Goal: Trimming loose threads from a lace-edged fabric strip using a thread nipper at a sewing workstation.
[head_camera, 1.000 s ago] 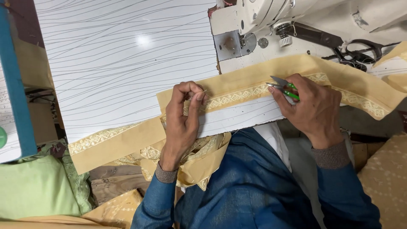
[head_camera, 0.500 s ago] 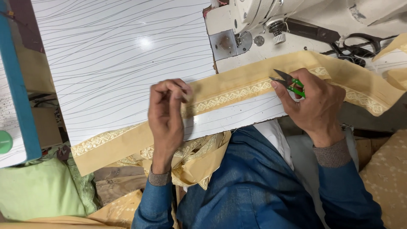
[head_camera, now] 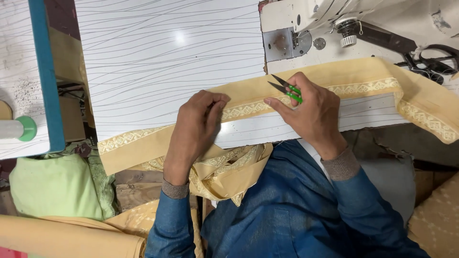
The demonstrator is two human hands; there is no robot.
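Before you: white bench [head_camera: 158, 62] with thin wavy lines and a lamp glare [head_camera: 180, 37]; at left, a second bench [head_camera: 28, 81] edged in blue; below, brown wooden boards [head_camera: 131, 184].

Our left hand [head_camera: 196, 129] now pinches the trim [head_camera: 239, 111] with fingertips instead of lying flat, and our right hand [head_camera: 313, 114] with the snips [head_camera: 286, 88] sits farther left, nearer it.

Sleeves: blue, long, on both arms
Cuffs: grey-brown ribbed knit (peeking out at each wrist)
Left hand [head_camera: 195, 125]: bare, no rings
Right hand [head_camera: 313, 114]: bare
Lap: blue cloth
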